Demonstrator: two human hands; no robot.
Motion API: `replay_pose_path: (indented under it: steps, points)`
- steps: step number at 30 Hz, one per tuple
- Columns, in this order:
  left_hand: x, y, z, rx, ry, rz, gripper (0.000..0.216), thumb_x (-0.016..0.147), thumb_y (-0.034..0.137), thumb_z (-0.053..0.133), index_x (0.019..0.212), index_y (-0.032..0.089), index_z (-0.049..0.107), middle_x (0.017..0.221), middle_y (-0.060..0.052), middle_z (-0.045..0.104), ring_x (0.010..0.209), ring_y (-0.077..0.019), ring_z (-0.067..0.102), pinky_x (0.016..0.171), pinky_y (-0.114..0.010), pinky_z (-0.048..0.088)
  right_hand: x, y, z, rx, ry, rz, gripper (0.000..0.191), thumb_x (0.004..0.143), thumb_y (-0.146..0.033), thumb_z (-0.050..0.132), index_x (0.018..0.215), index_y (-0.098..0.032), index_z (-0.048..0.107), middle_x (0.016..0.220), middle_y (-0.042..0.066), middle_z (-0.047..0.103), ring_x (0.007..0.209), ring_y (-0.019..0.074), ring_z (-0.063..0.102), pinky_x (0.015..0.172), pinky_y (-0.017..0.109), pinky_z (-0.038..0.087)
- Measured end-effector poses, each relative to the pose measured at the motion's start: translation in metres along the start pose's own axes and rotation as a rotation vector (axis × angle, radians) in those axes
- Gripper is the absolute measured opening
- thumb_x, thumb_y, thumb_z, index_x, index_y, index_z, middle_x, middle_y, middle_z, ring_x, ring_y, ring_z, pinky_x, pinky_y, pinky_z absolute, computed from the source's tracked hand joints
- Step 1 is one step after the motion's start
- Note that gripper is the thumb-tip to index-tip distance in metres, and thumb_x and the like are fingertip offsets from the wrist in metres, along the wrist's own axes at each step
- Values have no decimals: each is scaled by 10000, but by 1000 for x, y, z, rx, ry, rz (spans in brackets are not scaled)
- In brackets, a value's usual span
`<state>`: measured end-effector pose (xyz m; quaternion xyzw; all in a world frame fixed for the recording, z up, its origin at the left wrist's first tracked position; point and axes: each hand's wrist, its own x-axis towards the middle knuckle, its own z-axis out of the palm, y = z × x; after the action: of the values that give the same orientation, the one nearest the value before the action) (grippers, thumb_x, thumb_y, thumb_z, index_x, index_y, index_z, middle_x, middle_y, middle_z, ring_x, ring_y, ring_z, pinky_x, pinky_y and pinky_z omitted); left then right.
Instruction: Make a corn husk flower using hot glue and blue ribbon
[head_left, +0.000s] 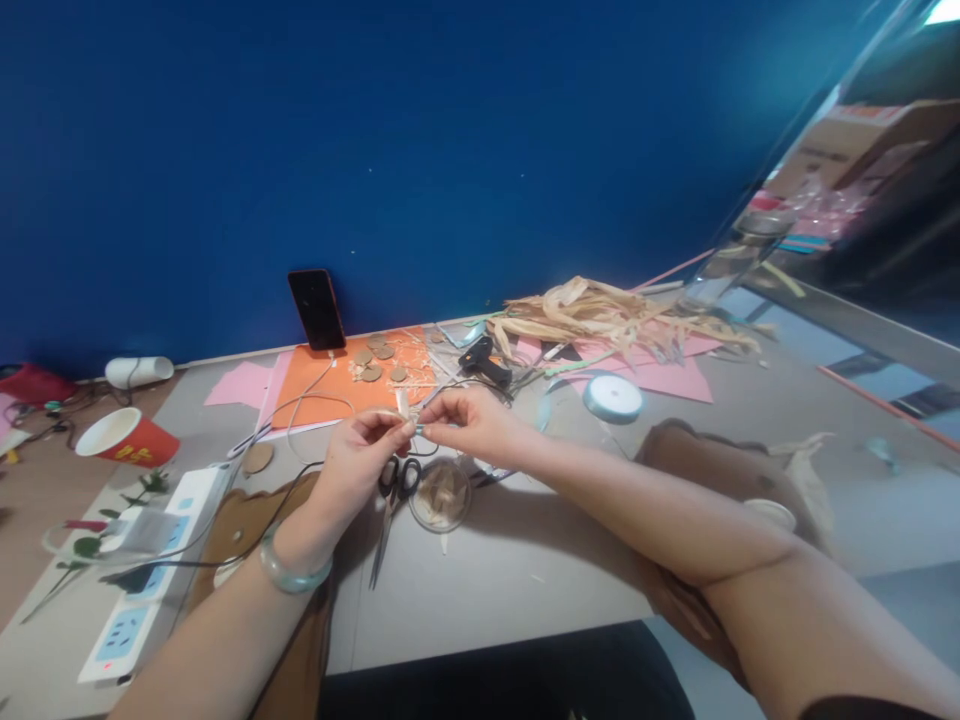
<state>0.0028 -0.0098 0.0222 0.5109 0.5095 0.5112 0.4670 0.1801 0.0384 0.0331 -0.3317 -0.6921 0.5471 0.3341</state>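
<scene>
My left hand [358,460], a green bangle [289,568] on its wrist, pinches a small pale strip [403,403] that looks like dried husk. Fingertips of my right hand [478,425] meet the left ones, closed on a tiny light-blue bit that looks like ribbon; its shape is mostly hidden. Just below the hands lie black-handled scissors [386,520], blades towards me. Beside them stands a round clear dish [441,497] with pale husk pieces inside. Behind my right hand rests a black glue gun [486,362].
A heap of dried husk [592,315] and a light-blue ribbon spool [613,398] lie right. Wooden discs [371,373] sit on orange paper [311,385]. A phone [318,310] leans on the blue wall. Left are a red paper cup [139,440], a power strip [150,590] and loose cables.
</scene>
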Motion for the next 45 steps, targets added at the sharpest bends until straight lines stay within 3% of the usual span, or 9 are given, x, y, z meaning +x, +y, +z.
replay_pose_path:
  steps: [4,13,23,35,41,45]
  points:
    - [-1,3,3,19,-13,7,240,705,358,753,696,150,634,579,18,593,540,-100,540,555,-220,430,0,4,3,3,-7,20,202,746,-297,660,813,-114,711,734,36,690,640,119,581,613,247,435]
    - [-6,12,10,3,19,1,241,708,354,745,680,155,612,562,36,555,517,-87,496,542,-217,399,-8,2,12,-68,141,-124,86,729,-209,651,700,-132,677,675,12,660,630,107,564,613,231,432]
    - [-3,8,6,-264,-77,-169,280,627,328,798,591,140,592,505,38,529,480,-61,444,501,-202,351,-7,0,9,117,48,-3,209,678,-319,746,751,-131,694,711,18,691,649,120,600,634,247,452]
    - [-6,8,8,-199,-97,-82,246,665,304,783,629,153,593,537,43,537,497,-73,481,509,-210,381,-6,0,8,188,25,105,136,675,-256,710,692,-130,663,656,-16,639,609,82,535,591,213,394]
    - [-6,10,10,-340,-129,-160,248,621,274,820,683,147,616,585,32,592,500,-70,532,508,-197,437,-4,-2,7,315,-27,231,212,645,-303,745,670,-142,610,492,-74,513,422,32,342,418,197,218]
    - [-6,10,6,-408,-230,-182,232,628,244,816,778,157,661,594,30,601,492,-73,539,497,-198,445,-3,-3,5,422,-88,274,234,631,-293,751,649,-154,563,466,-82,496,381,25,275,385,207,136]
